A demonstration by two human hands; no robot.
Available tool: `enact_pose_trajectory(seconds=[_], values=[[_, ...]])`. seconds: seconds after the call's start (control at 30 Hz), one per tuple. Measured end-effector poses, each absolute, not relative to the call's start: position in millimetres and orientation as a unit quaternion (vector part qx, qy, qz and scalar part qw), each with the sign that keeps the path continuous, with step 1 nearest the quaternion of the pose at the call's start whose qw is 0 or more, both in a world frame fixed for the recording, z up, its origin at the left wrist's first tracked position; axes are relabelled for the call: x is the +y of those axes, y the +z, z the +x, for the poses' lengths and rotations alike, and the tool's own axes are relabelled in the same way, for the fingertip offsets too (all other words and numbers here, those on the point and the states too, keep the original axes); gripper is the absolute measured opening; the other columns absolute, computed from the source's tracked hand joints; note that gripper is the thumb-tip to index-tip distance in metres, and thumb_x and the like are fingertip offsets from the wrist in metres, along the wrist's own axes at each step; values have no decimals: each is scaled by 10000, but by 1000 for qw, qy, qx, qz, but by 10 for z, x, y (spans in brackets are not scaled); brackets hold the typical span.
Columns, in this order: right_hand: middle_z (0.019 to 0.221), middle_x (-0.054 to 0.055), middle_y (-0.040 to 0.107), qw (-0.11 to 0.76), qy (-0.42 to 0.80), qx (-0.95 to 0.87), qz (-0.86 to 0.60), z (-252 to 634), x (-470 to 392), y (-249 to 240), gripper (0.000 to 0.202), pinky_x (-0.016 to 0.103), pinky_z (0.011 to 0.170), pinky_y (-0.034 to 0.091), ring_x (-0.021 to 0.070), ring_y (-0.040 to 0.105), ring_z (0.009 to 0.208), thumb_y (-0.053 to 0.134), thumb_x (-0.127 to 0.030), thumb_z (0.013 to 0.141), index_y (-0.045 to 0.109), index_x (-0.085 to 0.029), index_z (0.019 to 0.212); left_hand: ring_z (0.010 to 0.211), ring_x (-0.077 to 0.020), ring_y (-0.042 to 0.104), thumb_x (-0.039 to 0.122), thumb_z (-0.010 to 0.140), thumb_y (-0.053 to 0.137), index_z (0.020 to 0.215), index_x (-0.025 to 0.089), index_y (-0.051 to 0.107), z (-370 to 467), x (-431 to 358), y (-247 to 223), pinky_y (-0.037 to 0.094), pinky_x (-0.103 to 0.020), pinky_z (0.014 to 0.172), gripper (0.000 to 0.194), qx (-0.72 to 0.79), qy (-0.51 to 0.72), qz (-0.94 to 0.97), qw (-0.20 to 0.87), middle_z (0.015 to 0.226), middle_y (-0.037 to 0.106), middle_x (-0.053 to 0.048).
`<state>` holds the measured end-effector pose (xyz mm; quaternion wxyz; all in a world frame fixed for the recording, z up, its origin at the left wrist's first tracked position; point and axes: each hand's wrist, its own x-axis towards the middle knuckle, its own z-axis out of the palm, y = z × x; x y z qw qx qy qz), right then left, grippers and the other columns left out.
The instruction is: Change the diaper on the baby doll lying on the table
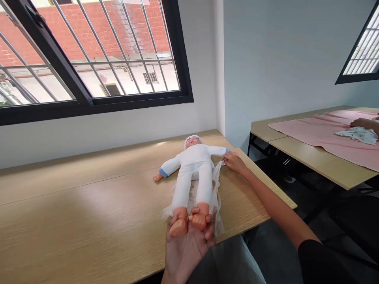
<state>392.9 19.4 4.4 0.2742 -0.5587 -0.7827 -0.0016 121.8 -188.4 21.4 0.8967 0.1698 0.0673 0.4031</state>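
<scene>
A baby doll [195,157] in a white suit with blue cuffs and a white cap lies on its back on the wooden table [89,205], arms spread and feet toward me. My left hand [189,248], palm up, is closed around its bare ankles from below. A thin, crumpled white cloth [217,189] lies under the doll's legs and along its side. Beside the doll's sleeve on the right, my right hand [233,162] pinches the upper end of this cloth; the fingertips are small and partly hidden.
A second table [314,157] stands at the right under a pink cloth [308,130]. Another person's hand [365,123] rests there near a patterned white cloth [359,135]. A barred window [118,59] is in the wall behind the doll. My table's right edge runs close to my forearm.
</scene>
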Motion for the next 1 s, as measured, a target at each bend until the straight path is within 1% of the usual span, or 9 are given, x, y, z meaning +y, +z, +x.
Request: enact_pose_trajectory(seconds=[0.17,0.27,0.37,0.47,0.57,0.63,0.73,0.87,1.0], values=[[1049,119,677,243,-89,-771,-581,3795,159,15,260,308,828,447,229,605,989,415,-140,975,671,-160,1018,689,-189,530,503,796,636,874,224,701,1230,-1915,99,371,-312,665,297,86,400,160,898,911,607,-71],[1060,110,682,196,-73,-774,-598,3711,149,-31,261,285,769,447,213,625,927,422,-161,980,679,-164,1026,674,-181,530,508,790,653,852,234,713,1247,-1935,-11,374,-310,670,287,99,404,153,897,906,619,-70],[1087,87,691,190,-48,-772,-605,3658,131,-32,266,277,745,454,206,646,916,435,-187,980,686,-175,1068,671,-174,540,480,800,663,845,229,719,1257,-1946,-81,381,-306,668,261,110,403,159,895,908,630,-69],[1109,64,705,239,-19,-749,-617,3661,112,13,283,278,764,472,210,660,958,450,-194,969,696,-212,1107,671,-170,543,477,823,639,845,225,715,1262,-1948,-122,386,-304,659,265,110,411,164,890,912,633,-62],[1116,65,716,319,13,-740,-592,3728,130,59,283,287,854,476,199,659,996,469,-160,946,710,-201,1087,678,-170,549,482,813,651,846,227,713,1261,-1945,-151,396,-306,662,265,114,415,162,888,912,637,-59],[1089,79,719,369,32,-737,-565,3802,166,76,260,290,864,481,180,664,917,494,-147,921,709,-169,1066,693,-175,555,484,779,690,839,228,711,1257,-1946,-159,405,-307,669,264,122,410,158,890,915,641,-59],[977,68,722,401,82,-733,-543,3933,221,86,222,274,774,496,147,632,745,552,-107,844,710,-148,993,702,-180,556,487,755,714,824,230,708,1253,-1956,-148,415,-315,676,266,133,408,155,890,922,647,-62],[862,45,691,345,130,-771,-519,4042,213,97,179,253,703,472,147,604,713,610,-53,736,717,-143,847,699,-183,563,476,767,708,820,231,717,1256,-1965,-123,424,-320,670,251,137,412,150,888,926,656,-72],[1008,74,639,301,81,-816,-486,3996,143,94,232,260,735,459,182,604,865,688,-114,739,729,-168,961,700,-188,577,474,754,723,804,218,717,1257,-1953,-131,439,-331,673,260,139,410,145,889,925,660,-76]])
